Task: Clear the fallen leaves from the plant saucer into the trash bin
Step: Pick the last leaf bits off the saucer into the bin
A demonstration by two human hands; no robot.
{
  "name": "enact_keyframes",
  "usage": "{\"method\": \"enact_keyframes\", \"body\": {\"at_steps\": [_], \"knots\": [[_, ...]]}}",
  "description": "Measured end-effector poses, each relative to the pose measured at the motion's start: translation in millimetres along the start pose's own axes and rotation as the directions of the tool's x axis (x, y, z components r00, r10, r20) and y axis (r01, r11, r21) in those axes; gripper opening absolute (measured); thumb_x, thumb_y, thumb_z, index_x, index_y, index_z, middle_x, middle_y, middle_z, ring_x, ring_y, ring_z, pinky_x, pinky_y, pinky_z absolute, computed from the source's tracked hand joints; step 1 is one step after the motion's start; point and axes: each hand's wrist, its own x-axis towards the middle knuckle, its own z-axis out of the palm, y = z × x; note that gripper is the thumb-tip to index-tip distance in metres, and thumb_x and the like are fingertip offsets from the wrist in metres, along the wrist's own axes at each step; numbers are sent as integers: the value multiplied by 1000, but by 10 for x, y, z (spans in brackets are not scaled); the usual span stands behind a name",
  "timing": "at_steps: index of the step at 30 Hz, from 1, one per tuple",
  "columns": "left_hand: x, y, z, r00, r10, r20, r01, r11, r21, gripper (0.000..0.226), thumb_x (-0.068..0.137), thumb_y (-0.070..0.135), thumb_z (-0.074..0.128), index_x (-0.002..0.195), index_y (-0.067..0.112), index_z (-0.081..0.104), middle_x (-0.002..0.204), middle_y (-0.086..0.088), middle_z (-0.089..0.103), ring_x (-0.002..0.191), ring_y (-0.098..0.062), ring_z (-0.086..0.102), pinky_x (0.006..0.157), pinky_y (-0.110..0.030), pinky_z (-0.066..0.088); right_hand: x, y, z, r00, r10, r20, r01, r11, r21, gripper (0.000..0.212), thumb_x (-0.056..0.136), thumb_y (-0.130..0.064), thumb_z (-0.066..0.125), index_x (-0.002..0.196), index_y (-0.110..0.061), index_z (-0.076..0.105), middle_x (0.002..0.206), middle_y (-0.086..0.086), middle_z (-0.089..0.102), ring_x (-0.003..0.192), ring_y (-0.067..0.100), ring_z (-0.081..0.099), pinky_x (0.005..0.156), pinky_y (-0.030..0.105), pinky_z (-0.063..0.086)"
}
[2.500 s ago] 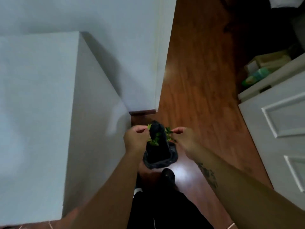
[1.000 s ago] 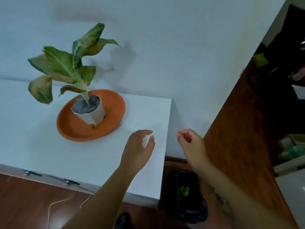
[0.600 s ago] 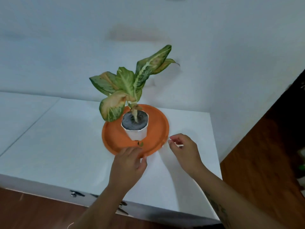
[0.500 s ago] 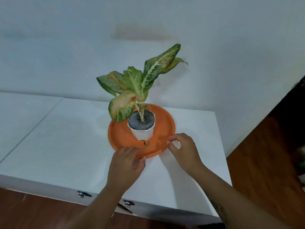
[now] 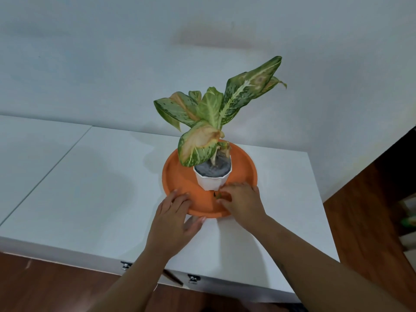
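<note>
Orange plant saucer point(image 5: 180, 176) sits on the white tabletop point(image 5: 90, 188), near the wall and toward the right end of the surface. Standing inside it, a little right of its middle, is a white faceted pot point(image 5: 211, 182) filled with dark grey soil, and out of that soil rises a plant point(image 5: 216, 113) with broad speckled green leaves, several of them yellowed or browned at the edges. On the saucer floor just in front of the pot lies a small fallen leaf scrap point(image 5: 218, 195), greenish with a dark spot beside it; it is too small to make out its shape. The right hand point(image 5: 242, 204) reaches over the near rim of the saucer with its fingers curled inward, fingertips meeting right at the scrap, apparently pinching it, though whether the scrap is actually lifted off the saucer cannot be told. The left hand point(image 5: 174, 221) lies palm-down with fingers loosely spread, holding nothing: its fingertips rest on the saucer's near-left rim while the thumb lies on the tabletop just below the rim. Both forearms come in from the lower edge of the view. The trash bin is out of sight. Wooden floor point(image 5: 371, 221) shows to the right of the table.
</note>
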Motion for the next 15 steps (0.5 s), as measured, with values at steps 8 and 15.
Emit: {"method": "enact_keyframes", "body": {"at_steps": [8,15], "knots": [[-12,-10,31,1000,14,-23,-13,1000,8,54,86,60,50,112,16,66,123,2,65,134,-22,43,103,-37,45,82,-190,129,999,-13,41,12,1000,13,25,85,-30,65,109,-24,72,111,1,68,106,23,58,89,36,48],[-7,-10,17,1000,5,-14,-5,999,32,53,87,62,45,111,19,65,122,4,64,134,-20,43,100,-35,45,143,-162,135,996,56,63,-63,989,130,15,90,-15,60,97,-10,72,105,9,69,96,22,63,83,30,49]]}}
